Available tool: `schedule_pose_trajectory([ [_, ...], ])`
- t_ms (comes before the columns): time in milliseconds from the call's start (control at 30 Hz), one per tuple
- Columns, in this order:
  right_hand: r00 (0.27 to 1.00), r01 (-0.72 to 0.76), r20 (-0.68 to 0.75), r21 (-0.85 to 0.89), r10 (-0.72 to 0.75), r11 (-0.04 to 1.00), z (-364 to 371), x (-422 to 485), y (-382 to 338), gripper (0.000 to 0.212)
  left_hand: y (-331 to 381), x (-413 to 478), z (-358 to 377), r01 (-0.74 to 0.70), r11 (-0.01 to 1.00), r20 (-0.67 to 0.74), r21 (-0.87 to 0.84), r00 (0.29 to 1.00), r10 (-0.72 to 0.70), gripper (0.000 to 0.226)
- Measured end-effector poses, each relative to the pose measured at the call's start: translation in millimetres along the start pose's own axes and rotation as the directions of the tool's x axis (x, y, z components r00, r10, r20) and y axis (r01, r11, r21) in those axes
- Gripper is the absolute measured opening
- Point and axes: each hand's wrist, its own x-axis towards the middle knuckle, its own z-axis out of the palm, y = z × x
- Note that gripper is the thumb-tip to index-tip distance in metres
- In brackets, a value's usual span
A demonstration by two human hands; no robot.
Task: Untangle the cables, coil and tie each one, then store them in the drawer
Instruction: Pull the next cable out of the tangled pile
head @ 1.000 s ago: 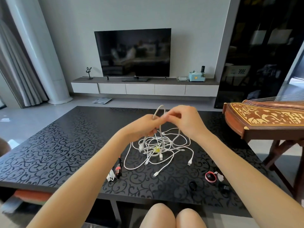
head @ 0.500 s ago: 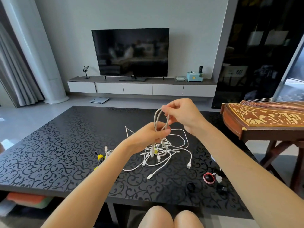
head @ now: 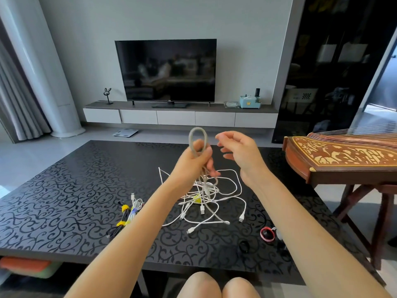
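Observation:
My left hand [head: 194,161] grips a grey-white cable [head: 197,135] above the black patterned table [head: 64,201]. Its folded loop sticks up out of my fist and the rest hangs down into a tangle of white cables [head: 211,198] on the table. My right hand [head: 238,154] hovers just right of the loop, fingers loosely spread, holding nothing. To the left lie coiled cables tied with yellow and blue straps [head: 126,214]. No drawer of the table is in view.
A red strap ring [head: 267,233], a black ring [head: 244,246] and small dark pieces lie near the table's front right. A wooden zither on a stand [head: 343,155] stands close on the right. A TV cabinet with drawers [head: 180,117] lines the far wall.
My left hand has raised the folded cable loop higher. My right hand has let go of the loop and moved off to the right, now holding nothing.

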Motion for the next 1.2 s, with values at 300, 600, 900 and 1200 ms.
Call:
schedule_pose_trajectory([
  [300,0.927,-0.116,0.35,-0.076,0.135,0.99,24,-37,77,0.02,36,21,-2,-0.046,0.953,-0.269,-0.299,0.962,-0.039,0.033],
  [600,0.95,-0.178,0.181,-0.353,0.253,0.918,10,-20,151,0.035,104,26,-61,-0.289,0.899,-0.444,-0.33,0.888,0.122,0.033],
  [900,0.983,0.15,-0.085,-0.167,-0.165,0.975,41,102,-10,0.035,82,17,-96,-0.192,0.981,-0.543,0.011,0.823,0.167,0.03],
  [1200,0.718,0.67,0.251,-0.503,-0.649,0.547,47,109,-80,0.026,43,23,-98,-0.135,0.991,-0.582,0.011,0.805,0.116,0.03],
])
